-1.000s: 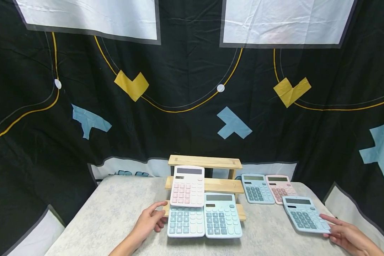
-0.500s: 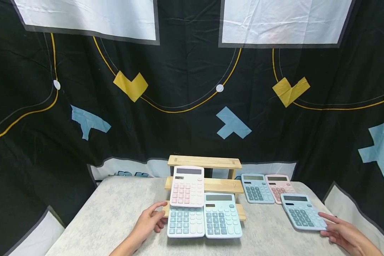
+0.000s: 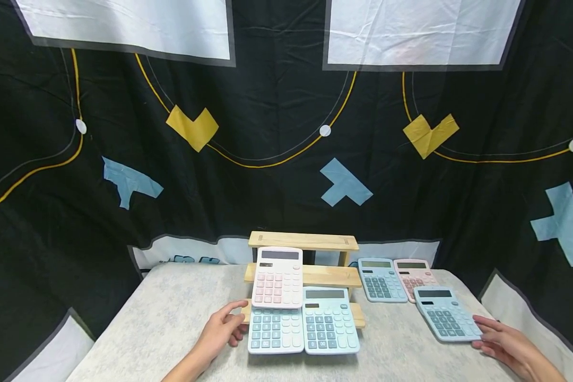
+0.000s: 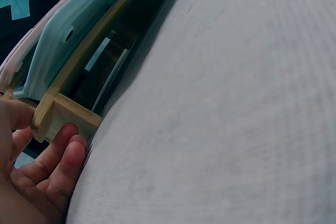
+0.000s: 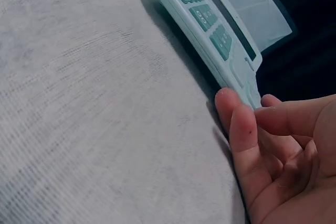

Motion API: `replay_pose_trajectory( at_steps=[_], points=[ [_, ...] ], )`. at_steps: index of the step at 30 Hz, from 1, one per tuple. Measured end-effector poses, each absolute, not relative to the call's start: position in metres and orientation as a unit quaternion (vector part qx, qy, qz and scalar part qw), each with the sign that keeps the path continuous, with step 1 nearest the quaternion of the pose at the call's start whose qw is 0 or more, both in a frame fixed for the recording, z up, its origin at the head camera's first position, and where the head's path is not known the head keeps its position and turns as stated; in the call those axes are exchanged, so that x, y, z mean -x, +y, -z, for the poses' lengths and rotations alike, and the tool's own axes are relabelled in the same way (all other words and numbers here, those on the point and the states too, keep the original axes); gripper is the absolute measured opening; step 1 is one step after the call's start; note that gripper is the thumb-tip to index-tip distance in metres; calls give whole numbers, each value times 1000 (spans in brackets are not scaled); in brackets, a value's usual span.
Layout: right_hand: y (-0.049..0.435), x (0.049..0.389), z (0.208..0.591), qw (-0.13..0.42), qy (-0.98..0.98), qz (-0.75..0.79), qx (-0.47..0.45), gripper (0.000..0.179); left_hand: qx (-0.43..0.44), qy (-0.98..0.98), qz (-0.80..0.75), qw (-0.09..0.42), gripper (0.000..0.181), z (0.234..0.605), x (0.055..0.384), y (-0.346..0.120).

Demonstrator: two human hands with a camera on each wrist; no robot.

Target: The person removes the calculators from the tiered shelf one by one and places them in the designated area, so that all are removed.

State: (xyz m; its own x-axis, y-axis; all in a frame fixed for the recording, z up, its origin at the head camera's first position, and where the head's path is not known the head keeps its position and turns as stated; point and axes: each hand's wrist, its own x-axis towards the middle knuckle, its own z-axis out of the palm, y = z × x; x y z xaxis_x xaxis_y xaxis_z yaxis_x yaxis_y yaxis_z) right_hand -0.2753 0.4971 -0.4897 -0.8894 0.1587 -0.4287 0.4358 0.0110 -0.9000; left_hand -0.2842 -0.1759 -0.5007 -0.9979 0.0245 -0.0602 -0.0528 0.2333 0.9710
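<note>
In the head view my right hand (image 3: pixel 506 345) pinches the lower right corner of a light blue calculator (image 3: pixel 446 313). The right wrist view shows that calculator (image 5: pixel 210 30) tilted, with a shadow under its edge. My left hand (image 3: pixel 215 334) holds the left end of the lowest slat of a stepped wooden stand (image 3: pixel 331 276); thumb and fingers lie on either side of the slat (image 4: pixel 79 61) in the left wrist view. On the stand lean a white calculator with pink keys (image 3: pixel 278 278) and two light blue ones, the left blue calculator (image 3: pixel 275 330) partly covered, the right blue calculator (image 3: pixel 331 321) fully visible.
Behind the held calculator lie another blue calculator (image 3: pixel 382 281) and a pink calculator (image 3: pixel 414 273), the pink one partly covered. A pale cloth covers the table (image 3: pixel 172 302). A black patterned curtain (image 3: pixel 267 196) hangs behind it.
My right hand has shifted the held calculator slightly leftward and away from me, nearer the pink one. The left hand stays at the stand. The whole head view has drifted a little.
</note>
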Motion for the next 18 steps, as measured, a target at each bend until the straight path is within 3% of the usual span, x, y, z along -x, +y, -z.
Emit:
replay_pose_trajectory(
  at_steps=[18],
  points=[
    [498, 274, 493, 80, 697, 678, -219, 85, 3, 782, -622, 31, 46, 504, 286, -177]
  ],
)
